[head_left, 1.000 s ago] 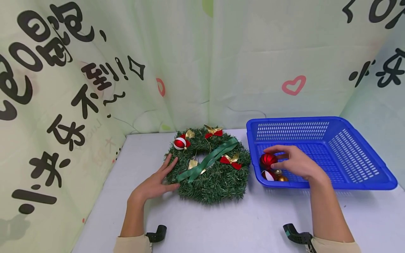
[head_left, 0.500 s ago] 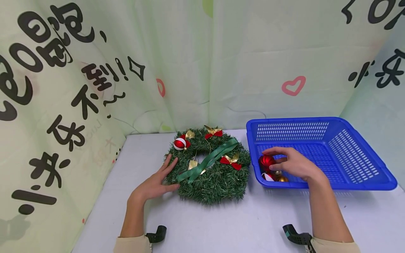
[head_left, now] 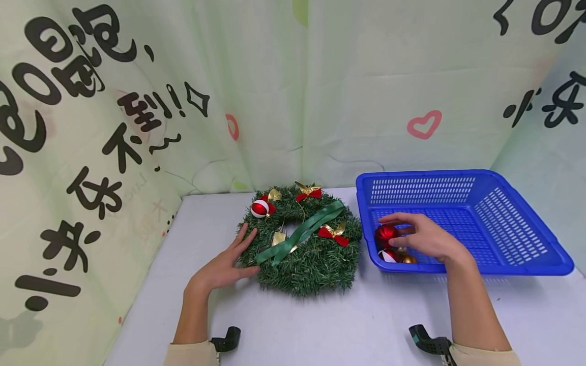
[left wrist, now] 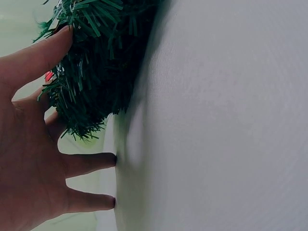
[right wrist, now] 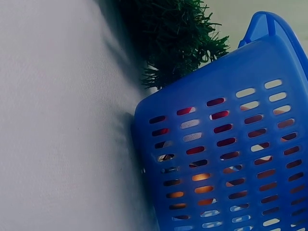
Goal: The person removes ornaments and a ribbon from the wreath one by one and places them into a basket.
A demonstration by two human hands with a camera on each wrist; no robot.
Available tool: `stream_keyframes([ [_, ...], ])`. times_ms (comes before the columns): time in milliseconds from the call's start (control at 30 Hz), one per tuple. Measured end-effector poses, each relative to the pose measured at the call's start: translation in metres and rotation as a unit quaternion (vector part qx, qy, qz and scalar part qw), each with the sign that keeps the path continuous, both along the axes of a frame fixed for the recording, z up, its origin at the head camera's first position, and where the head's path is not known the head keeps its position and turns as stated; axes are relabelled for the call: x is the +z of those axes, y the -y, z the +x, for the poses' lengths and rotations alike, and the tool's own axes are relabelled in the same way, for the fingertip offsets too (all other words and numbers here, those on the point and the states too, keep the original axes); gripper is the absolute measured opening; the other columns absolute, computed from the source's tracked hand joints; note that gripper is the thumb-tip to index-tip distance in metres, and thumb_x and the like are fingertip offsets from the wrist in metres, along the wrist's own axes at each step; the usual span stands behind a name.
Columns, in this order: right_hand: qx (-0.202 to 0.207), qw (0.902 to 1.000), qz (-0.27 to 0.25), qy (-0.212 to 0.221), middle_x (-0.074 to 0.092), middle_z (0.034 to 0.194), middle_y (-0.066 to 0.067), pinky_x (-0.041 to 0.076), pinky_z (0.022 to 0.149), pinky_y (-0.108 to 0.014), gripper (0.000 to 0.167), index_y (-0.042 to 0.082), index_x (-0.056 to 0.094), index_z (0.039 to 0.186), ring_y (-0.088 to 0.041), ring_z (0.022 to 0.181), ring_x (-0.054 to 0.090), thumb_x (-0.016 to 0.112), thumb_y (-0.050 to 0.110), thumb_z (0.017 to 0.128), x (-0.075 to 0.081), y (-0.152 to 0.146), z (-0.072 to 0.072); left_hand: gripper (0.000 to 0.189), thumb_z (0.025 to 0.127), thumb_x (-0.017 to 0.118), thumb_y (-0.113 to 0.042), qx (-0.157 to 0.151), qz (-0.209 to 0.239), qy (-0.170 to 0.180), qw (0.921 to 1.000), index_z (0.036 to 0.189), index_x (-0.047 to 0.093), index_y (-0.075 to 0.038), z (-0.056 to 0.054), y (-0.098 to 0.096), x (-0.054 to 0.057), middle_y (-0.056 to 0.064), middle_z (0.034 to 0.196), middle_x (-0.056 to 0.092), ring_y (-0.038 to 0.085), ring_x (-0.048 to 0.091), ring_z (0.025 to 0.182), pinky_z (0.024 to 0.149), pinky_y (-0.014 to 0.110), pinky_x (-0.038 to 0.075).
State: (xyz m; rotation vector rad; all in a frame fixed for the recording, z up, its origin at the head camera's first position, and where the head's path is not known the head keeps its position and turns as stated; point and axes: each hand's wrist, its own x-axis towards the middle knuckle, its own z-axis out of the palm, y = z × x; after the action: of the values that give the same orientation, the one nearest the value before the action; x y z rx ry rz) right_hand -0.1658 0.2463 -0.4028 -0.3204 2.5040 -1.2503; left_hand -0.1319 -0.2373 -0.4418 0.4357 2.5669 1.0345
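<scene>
A green Christmas wreath (head_left: 309,272) lies on the white table, with a green ribbon (head_left: 302,231), red and gold bows (head_left: 334,233) and a red-and-white bauble (head_left: 261,208) on it. My left hand (head_left: 224,267) rests against the wreath's left edge, fingers spread; in the left wrist view the thumb (left wrist: 45,50) touches its needles and two fingertips meet the table. Inside the blue basket (head_left: 458,268), my right hand (head_left: 426,236) holds a shiny red bauble (head_left: 385,235) between thumb and fingers. The basket wall hides this hand in the right wrist view.
Below the red bauble, another red-and-white bauble (head_left: 389,255) and small gold baubles (head_left: 409,258) lie in the basket's near left corner. The basket stands right beside the wreath. A printed curtain (head_left: 339,101) hangs behind the table.
My right hand and the red bauble have shifted slightly left and down within the basket, then stayed nearly still. The left hand and the wreath have not moved.
</scene>
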Motion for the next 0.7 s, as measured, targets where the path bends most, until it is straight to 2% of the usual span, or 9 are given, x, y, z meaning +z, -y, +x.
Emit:
stream_keyframes([
  [467, -0.008, 1.0, -0.004, 0.0, 0.055, 0.146, -0.028, 0.06, 0.092, -0.051, 0.054, 0.006, 0.058, 0.147, -0.05, 0.126, 0.059, 0.073, 0.012, 0.095, 0.0023, 0.0009, 0.0014, 0.095, 0.098, 0.072, -0.04, 0.002, 0.003, 0.003, 1.0, 0.169, 0.009, -0.033, 0.0006, 0.0001, -0.0001, -0.007, 0.176, -0.014, 0.038, 0.006, 0.162, 0.119, 0.07, 0.028],
  [700, 0.003, 0.9999, -0.01, -0.001, 0.054, 0.147, -0.03, 0.06, 0.091, -0.053, 0.056, 0.006, 0.057, 0.148, -0.052, 0.127, 0.058, 0.074, 0.015, 0.096, 0.0023, -0.0004, 0.0015, 0.095, 0.099, 0.071, -0.041, -0.001, 0.002, -0.001, 1.0, 0.169, 0.009, -0.031, 0.001, 0.0004, 0.0012, -0.005, 0.176, -0.014, 0.041, 0.005, 0.161, 0.118, 0.071, 0.027],
])
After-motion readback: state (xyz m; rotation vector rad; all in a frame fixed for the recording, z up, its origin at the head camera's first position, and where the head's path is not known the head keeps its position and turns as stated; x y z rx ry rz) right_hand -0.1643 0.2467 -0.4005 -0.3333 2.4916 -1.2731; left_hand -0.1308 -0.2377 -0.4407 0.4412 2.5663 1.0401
